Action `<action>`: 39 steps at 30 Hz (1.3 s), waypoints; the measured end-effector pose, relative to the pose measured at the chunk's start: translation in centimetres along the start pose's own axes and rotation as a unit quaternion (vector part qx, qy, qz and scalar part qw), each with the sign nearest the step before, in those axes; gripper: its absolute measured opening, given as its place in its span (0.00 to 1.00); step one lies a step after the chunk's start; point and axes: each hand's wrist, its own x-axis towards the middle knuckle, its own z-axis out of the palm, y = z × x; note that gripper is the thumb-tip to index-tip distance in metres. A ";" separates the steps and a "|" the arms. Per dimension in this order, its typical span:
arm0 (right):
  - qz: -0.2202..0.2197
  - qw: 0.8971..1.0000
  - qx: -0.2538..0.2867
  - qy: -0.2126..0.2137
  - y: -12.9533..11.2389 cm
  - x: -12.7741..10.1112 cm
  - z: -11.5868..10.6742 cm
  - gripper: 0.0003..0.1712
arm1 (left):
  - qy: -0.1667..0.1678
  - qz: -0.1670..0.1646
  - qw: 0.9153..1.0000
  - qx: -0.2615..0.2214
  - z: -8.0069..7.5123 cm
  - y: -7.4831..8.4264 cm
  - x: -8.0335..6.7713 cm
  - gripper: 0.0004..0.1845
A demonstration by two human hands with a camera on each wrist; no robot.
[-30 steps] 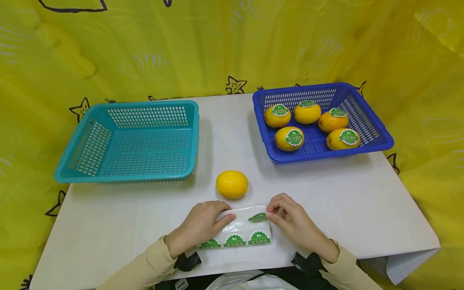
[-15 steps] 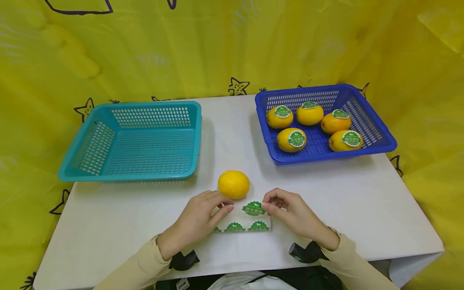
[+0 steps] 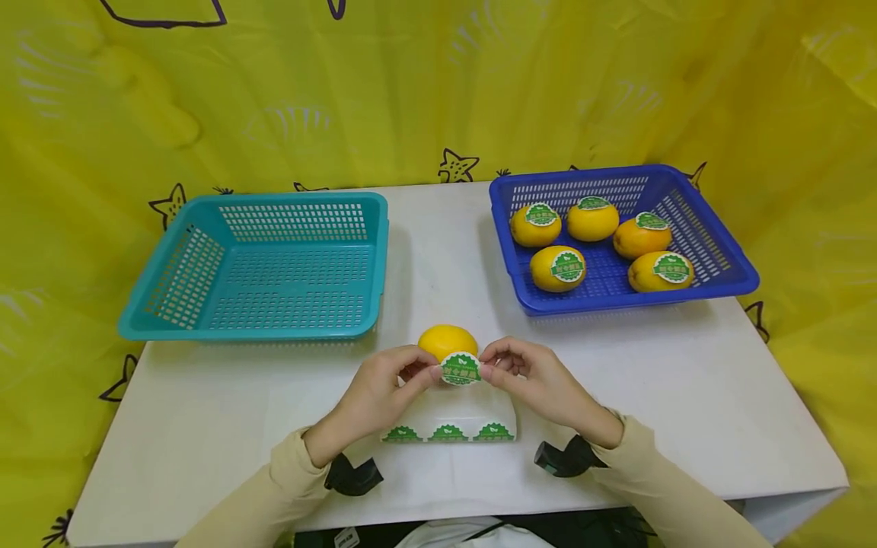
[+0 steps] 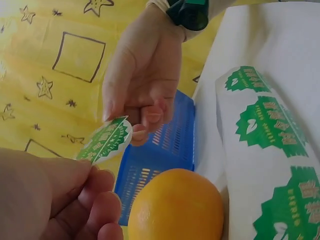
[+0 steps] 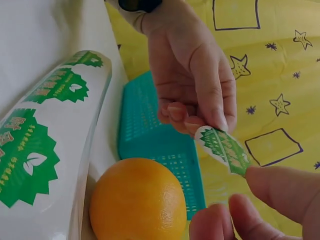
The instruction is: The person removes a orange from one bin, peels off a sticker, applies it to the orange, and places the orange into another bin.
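Note:
Between both hands is a round green-and-white sticker (image 3: pixel 461 368), its printed side toward the head camera. My left hand (image 3: pixel 380 388) pinches its left edge between thumb and forefinger. My right hand (image 3: pixel 548 384) pinches the right edge the same way. In the left wrist view the sticker (image 4: pixel 107 140) spans the gap between the two hands. Right behind it sits a plain yellow-orange fruit (image 3: pixel 444 338), partly covered by the sticker in the head view. Below the hands lies a glossy white sticker sheet (image 3: pixel 452 411), with a row of green stickers along its near edge.
At the back left stands a teal plastic basket (image 3: pixel 294 335) with nothing in it. A blue basket (image 3: pixel 637 303) at the back right holds several fruits (image 3: pixel 558 269), each bearing a green sticker. A white cloth covers the table (image 3: pixel 240 426); a yellow curtain hangs behind.
The sticker has come up off the sheet and moved toward the fruit. My left hand has left the sheet and now grips the sticker's other edge. Both hands have moved forward.

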 end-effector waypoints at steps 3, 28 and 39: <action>0.010 1.000 -0.008 0.000 0.2 0.5 0.1 0.05 | 0.003 -0.024 0.999 -0.027 -0.4 -0.4 0.3 0.04; 0.087 0.992 -0.083 0.025 0.8 3.8 1.3 0.05 | 0.064 -0.083 0.989 0.107 0.7 -2.1 2.3 0.09; 0.081 0.992 -0.097 0.029 1.0 4.2 1.3 0.04 | 0.062 -0.068 0.987 0.129 0.7 -2.2 2.4 0.09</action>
